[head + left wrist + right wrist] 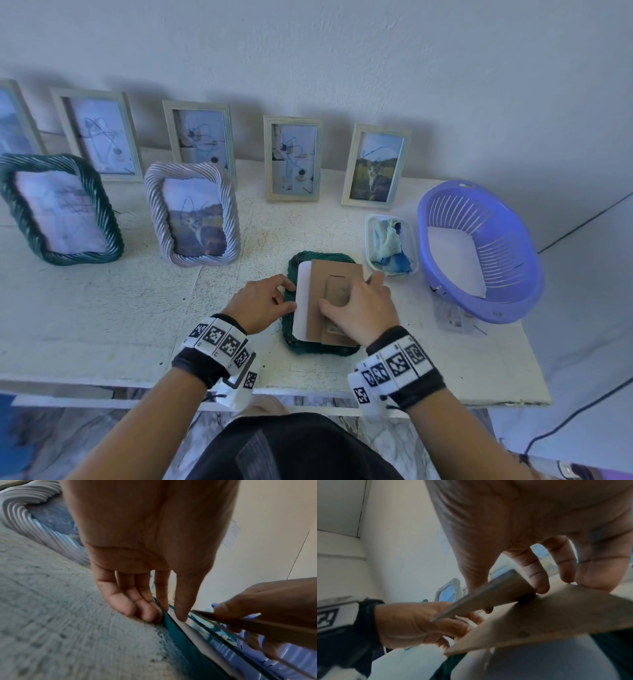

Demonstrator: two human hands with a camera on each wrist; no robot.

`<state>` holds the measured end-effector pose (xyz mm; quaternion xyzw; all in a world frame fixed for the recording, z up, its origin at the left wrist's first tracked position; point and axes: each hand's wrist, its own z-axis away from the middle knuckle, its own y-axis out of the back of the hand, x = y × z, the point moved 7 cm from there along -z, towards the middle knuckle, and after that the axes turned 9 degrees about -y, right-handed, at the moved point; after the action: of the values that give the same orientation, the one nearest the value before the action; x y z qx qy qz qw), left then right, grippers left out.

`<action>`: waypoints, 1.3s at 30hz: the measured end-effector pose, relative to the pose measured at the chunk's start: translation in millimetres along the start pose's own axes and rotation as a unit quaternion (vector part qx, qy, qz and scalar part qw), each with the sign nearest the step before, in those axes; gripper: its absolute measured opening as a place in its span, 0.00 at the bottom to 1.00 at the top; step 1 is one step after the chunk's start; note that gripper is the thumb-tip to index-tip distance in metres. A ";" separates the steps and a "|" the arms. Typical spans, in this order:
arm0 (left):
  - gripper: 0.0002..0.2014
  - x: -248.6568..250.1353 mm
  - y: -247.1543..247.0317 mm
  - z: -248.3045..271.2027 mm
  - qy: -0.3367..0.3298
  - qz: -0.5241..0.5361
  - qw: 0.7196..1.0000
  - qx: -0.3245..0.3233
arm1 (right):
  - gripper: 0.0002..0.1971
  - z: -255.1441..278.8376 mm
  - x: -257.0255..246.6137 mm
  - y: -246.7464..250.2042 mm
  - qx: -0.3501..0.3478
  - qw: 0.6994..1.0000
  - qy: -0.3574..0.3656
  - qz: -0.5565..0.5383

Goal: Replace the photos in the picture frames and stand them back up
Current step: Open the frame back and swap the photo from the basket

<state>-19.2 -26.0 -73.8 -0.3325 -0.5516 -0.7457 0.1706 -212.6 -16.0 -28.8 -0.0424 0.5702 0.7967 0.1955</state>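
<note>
A dark green rope-pattern frame lies face down near the table's front edge. A white photo sheet and a brown cardboard backing rest on it, both askew. My left hand grips the frame's left edge, fingers on the table side and thumb on top. My right hand pinches the backing's stand flap between thumb and fingers, with the backing tilted up over the photo.
Several slim pale frames stand along the wall. A green rope frame and a grey one stand in front of them. At the right are a white tray of blue-stained cloth and a purple basket with white sheets.
</note>
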 end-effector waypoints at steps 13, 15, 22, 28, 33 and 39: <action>0.14 -4.1 -2.3 -2.7 -0.006 -0.003 1.000 0.000 | 0.33 -7.2 -15.1 -15.3 0.007 1.000 0.009 0.015; 0.14 -4.7 -2.5 -3.3 -0.006 -0.002 1.000 0.000 | 0.32 -6.6 -15.2 -15.4 0.009 1.000 0.010 0.015; 0.14 -5.3 -3.2 -3.5 -0.008 -0.006 1.000 -0.004 | 0.33 -8.6 -17.0 -19.6 0.003 1.000 0.011 0.020; 0.15 -5.4 -2.8 -2.5 -0.008 -0.010 1.000 -0.007 | 0.37 -8.7 -16.0 -22.4 0.005 1.000 0.019 0.021; 0.15 -1.5 -1.3 -1.0 -0.004 -0.005 1.000 -0.017 | 0.35 -6.0 -9.1 -16.8 0.014 0.999 0.033 -0.010; 0.18 12.1 3.3 8.9 -0.042 -0.065 0.997 0.027 | 0.13 2.4 20.9 6.8 0.047 0.990 0.132 -0.029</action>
<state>-23.2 -17.4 -61.6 -0.3224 -0.5988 -0.7253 0.1070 -233.9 -10.1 -28.0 -0.1547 0.6263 0.7505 0.1437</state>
